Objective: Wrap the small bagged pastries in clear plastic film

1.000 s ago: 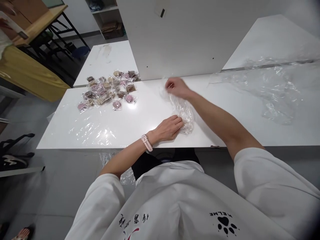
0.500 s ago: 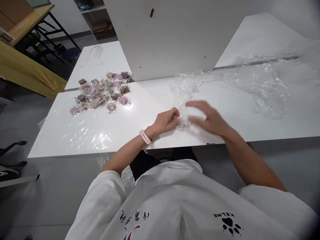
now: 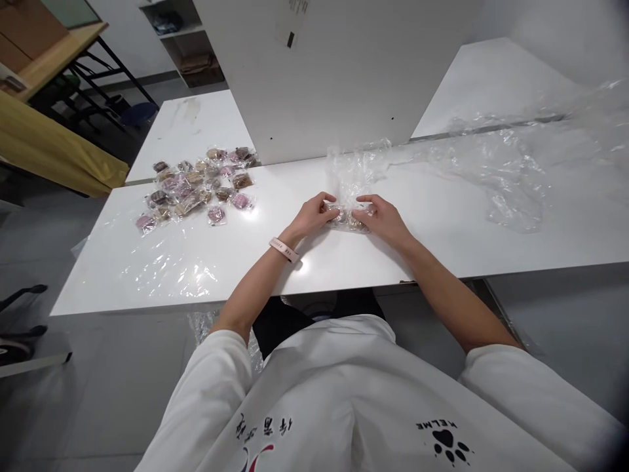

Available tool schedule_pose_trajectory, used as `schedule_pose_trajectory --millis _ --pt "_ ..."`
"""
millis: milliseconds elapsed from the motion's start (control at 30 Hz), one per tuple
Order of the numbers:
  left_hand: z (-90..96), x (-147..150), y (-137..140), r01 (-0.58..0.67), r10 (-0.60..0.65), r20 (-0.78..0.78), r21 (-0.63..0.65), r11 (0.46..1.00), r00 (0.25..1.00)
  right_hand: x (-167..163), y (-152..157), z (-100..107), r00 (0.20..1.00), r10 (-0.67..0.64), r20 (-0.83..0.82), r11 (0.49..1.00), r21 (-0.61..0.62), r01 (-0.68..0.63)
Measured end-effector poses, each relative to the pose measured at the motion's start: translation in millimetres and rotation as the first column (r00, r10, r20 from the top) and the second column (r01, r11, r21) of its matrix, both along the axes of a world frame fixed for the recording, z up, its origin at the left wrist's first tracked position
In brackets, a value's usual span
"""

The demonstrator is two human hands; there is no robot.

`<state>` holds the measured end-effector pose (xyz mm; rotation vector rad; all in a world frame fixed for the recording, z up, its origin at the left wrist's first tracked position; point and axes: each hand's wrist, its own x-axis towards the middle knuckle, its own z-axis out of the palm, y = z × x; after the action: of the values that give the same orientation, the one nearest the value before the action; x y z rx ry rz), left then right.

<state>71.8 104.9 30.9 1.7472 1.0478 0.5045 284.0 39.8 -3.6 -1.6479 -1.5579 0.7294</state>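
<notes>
Keeping the clear plastic bundle (image 3: 348, 219) level seemed best; L hand (image 3: 311, 215) & R hand (image 3: 387, 220) each gripped 1 end.

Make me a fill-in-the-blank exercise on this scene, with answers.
The left hand and right hand hold wrapping made of clear ____.
The small packets lie to the ____ of both hands.
The table is coloured ____.
The wristband is pale ____.

Missing words: plastic; left; white; pink.
</notes>
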Motion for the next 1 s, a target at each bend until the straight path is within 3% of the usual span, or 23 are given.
schedule_pose_trajectory --millis 100,233,367,500,667,767,900,1000 --pt "-9.0 10.3 -6.3 -0.131 0.142 -0.061 0.157 0.979 0.988 -8.8 -0.9 -2.4 0.974 -0.106 0.198 0.985 0.156 0.076" --pt "-15.1 15.0 -16.4 -0.081 0.131 -0.138 0.319 0.944 0.982 -6.8 -10.6 -12.0 0.920 -0.033 0.390 0.956 0.280 -0.084" --pt "-14.1 17.3 -13.9 0.022 0.017 -0.105 0.357 0.934 0.994 6.9 -14.4 -19.3 0.873 0.125 0.472 0.925 0.262 -0.274" --pt "-9.1 15.5 -10.4 0.193 -0.171 -0.105 0.272 0.943 0.980 13.5 -15.1 -17.4 0.853 0.188 0.488 0.918 0.222 -0.329" --pt "-8.7 -4.0 -26.4 0.296 -0.259 -0.153 0.334 0.895 0.954 11.5 -25.1 -13.2 0.826 0.247 0.506 0.898 0.201 -0.392" --pt "-9.1 -9.0 -35.4 0.214 -0.193 -0.097 0.318 0.923 0.976 7.8 -26.1 -9.7 0.856 0.208 0.472 0.927 0.184 -0.327" --pt "-8.3 5.5 -29.1 0.025 0.009 -0.130 0.258 0.966 0.991 2.6 -10.3 -2.8 0.927 0.116 0.358 0.987 0.063 -0.147" --pt "-9.9 20.3 -16.9 -0.099 0.155 -0.224 0.244 0.965 0.962 2.0 0.3 -3.0 0.936 -0.060 0.347 0.982 0.187 -0.007"
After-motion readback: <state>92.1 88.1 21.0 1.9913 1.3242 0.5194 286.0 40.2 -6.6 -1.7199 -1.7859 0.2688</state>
